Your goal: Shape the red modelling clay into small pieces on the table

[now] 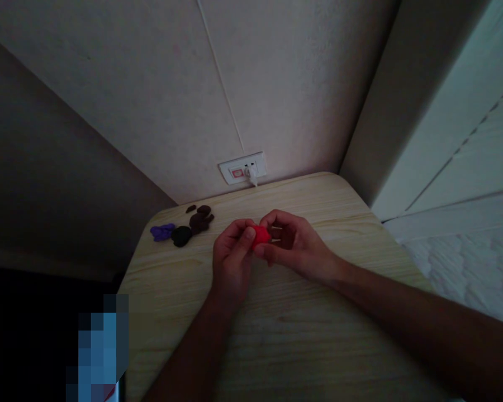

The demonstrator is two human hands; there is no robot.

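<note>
A small lump of red modelling clay point(261, 238) is held between my two hands above the table. My left hand point(233, 251) pinches its left side, with the thumb lying on the front. From the right, my right hand point(295, 245) grips the same lump between thumb and curled fingers. Left of my hands, on the tabletop, lie a purple piece of clay point(162, 232), a rounded black piece point(181, 236) and several dark brown pieces point(200, 222). The underside of the red lump is hidden by my fingers.
The wooden table point(276, 335) has rounded far corners and stands against the wall. A wall socket point(242, 168) with a white plug point(252, 176) sits just above its back edge. A pale quilted surface point(465, 257) lies to the right. A blurred-out patch covers the lower left.
</note>
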